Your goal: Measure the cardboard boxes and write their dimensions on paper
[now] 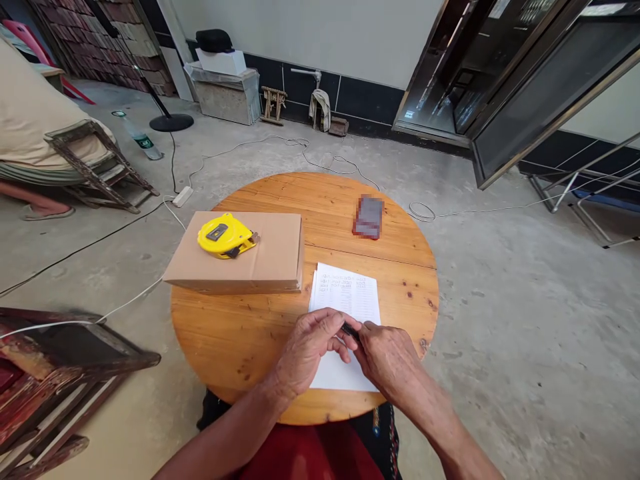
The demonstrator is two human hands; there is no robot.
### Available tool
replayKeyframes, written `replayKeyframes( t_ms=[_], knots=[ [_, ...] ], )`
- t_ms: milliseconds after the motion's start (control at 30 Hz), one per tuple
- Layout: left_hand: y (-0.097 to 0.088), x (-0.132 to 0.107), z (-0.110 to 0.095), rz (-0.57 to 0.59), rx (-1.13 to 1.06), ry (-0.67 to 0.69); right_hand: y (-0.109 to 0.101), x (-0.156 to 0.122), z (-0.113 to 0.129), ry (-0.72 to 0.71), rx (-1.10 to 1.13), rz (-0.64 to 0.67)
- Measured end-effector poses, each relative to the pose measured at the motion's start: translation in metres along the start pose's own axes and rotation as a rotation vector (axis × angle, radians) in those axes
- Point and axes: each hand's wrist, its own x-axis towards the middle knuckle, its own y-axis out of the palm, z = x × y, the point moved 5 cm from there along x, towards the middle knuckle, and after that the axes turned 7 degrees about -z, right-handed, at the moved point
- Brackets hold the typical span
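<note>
Soft, fairly even light covers the bench [240,333] and floor [505,300]; shadows are faint; the doorway [463,80] is dark, broken by bright streaks. Wide-angle distortion stretches the edges, notably the wooden chair [55,340] at lower left; coarse pixel blocks mask the phone-like object [369,217]; writing on the paper [333,373] is illegible.

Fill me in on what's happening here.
Over paper on a round table, the left hand and right hand meet at a small dark object, perhaps a pen, mostly hidden by the fingers. Writing shows near the paper's top. To the left sits a box, with a yellow tape measure on it.
</note>
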Motion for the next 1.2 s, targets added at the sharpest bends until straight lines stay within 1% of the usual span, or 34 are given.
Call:
replayKeyframes(
  t_ms=[100,200,300,367,400,433,500,567,600,667,733,800,900,967,1000,1067,1200],
  knots=[
    [0.000,0.001,-0.002,-0.036,-0.003,0.004,-0.001,0.001,0.002,-0.037,-0.003,-0.023],
    [0.000,0.001,-0.002,-0.047,0.007,0.003,-0.001,0.000,0.003,-0.037,0.011,-0.029],
    [0.001,0.002,-0.001,-0.021,-0.003,-0.014,-0.002,-0.002,0.003,0.010,0.061,-0.004],
    [0.001,0.001,-0.001,0.006,-0.039,-0.048,-0.005,-0.003,0.000,0.039,0.173,-0.014],
    [0.000,0.001,-0.002,0.011,-0.059,-0.066,-0.007,-0.004,-0.002,0.046,0.282,-0.027],
    [-0.002,0.001,-0.004,0.004,-0.071,-0.071,-0.008,-0.004,-0.004,0.053,0.436,-0.042],
    [-0.009,0.000,-0.008,-0.050,-0.053,-0.045,-0.008,-0.004,-0.013,0.094,0.855,-0.068],
    [-0.016,-0.001,-0.010,-0.119,0.008,-0.004,-0.004,-0.004,-0.023,0.200,1.307,-0.093],
    [-0.020,-0.002,-0.008,-0.143,0.037,0.001,-0.001,-0.004,-0.028,0.266,1.492,-0.106],
    [-0.023,-0.004,0.000,-0.151,0.069,-0.023,0.005,-0.004,-0.032,0.367,1.734,-0.113],
    [-0.022,-0.006,0.010,-0.122,0.078,-0.053,0.008,-0.003,-0.031,0.414,1.840,-0.085],
    [-0.020,-0.008,0.017,-0.084,0.080,-0.075,0.009,-0.003,-0.027,0.433,1.872,-0.057],
    [-0.016,-0.009,0.021,-0.053,0.085,-0.095,0.012,-0.003,-0.025,0.443,1.874,-0.030],
    [-0.015,-0.009,0.020,-0.045,0.098,-0.107,0.013,-0.003,-0.025,0.422,1.843,-0.040],
    [-0.015,-0.008,0.020,-0.043,0.108,-0.108,0.013,-0.004,-0.025,0.392,1.793,-0.044],
    [-0.015,-0.007,0.016,-0.045,0.147,-0.080,0.010,-0.007,-0.022,0.300,1.582,-0.043],
    [-0.016,-0.003,0.005,-0.077,0.270,0.024,0.000,-0.014,-0.013,0.122,0.972,-0.040]
  ],
)
